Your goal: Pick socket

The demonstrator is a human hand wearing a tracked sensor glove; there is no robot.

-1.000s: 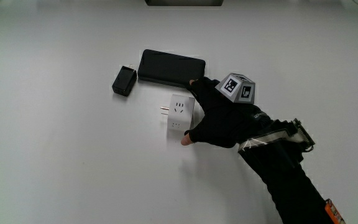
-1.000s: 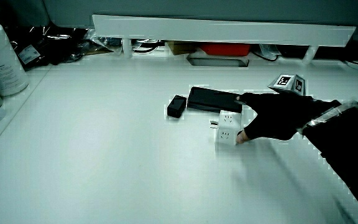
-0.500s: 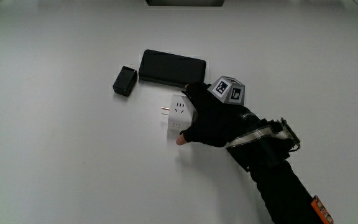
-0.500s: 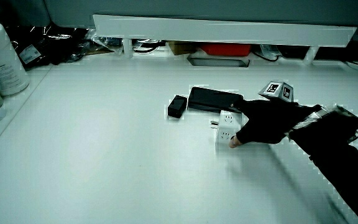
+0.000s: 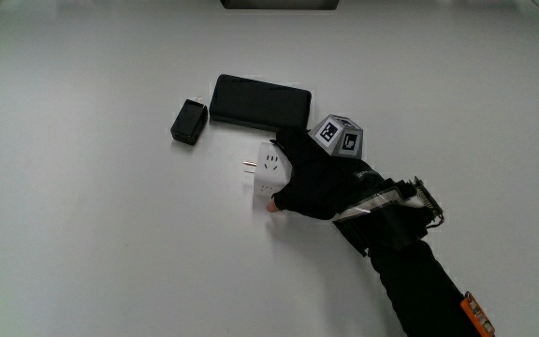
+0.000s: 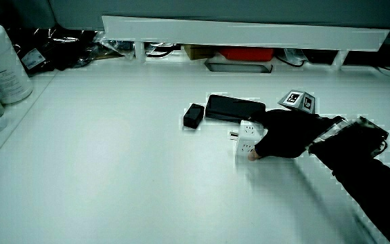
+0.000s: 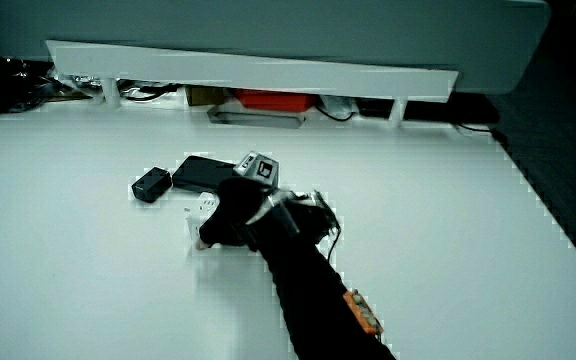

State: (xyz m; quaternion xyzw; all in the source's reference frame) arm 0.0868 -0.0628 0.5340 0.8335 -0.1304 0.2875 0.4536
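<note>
The hand lies low at the frame's centre, fingers curled around the socket; forearm trailing toward the lower corner.

Bright, even overhead light (shadows faint), sharp.

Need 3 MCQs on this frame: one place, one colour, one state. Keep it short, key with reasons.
1. Where does the white socket lie?
A. on the black slab
B. on the table, nearer to the person than the black slab
C. at the table's edge

2. What colour is the small adapter beside the slab?
A. black
B. white
C. red

3. What is the hand doing?
A. hovering spread over the slab
B. lying flat on bare table
C. closed around the socket, thumb at its near edge

Key: 1 B, the main view shows the socket below the slab; 2 A, it is dark like the slab; 3 C, the fingers wrap the socket in the main view and in a side view.
</note>
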